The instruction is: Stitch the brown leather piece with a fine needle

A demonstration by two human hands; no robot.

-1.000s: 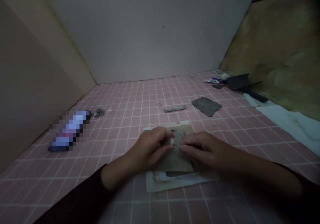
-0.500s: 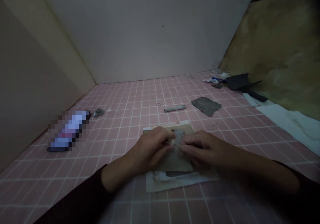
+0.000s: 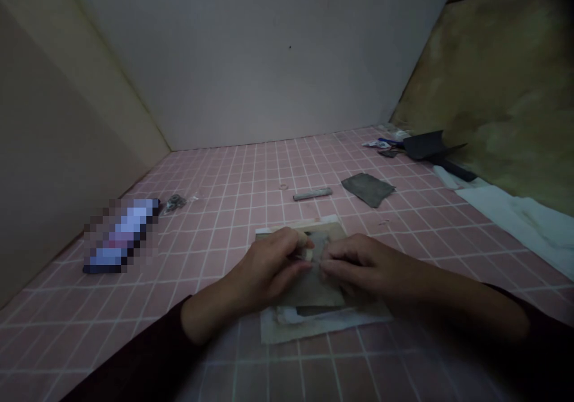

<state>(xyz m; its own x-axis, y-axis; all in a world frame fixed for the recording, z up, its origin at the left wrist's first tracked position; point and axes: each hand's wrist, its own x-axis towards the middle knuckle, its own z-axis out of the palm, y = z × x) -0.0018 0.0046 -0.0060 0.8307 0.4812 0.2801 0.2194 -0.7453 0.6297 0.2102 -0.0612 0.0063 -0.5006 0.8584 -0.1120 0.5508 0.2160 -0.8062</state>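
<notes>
In the head view, a small pale piece point(image 3: 309, 256) sits pinched between thumb and fingers of the left hand point(image 3: 269, 264). The right hand point(image 3: 370, 265) has its fingers drawn together just beside it; whether they grip anything, I cannot tell. Beneath lie flat, stained sheets point(image 3: 309, 297) on the pink gridded surface point(image 3: 215, 252); beyond, a slim roll point(image 3: 313, 194) and ragged-edged grey square point(image 3: 368, 189).

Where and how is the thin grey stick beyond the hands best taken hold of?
Probably at the middle of the grey stick, pinched across its long sides, coming from above: it is long, narrow and lies flat, roughly crosswise in view. The dark sheet lies beyond its right end, apart.
</notes>
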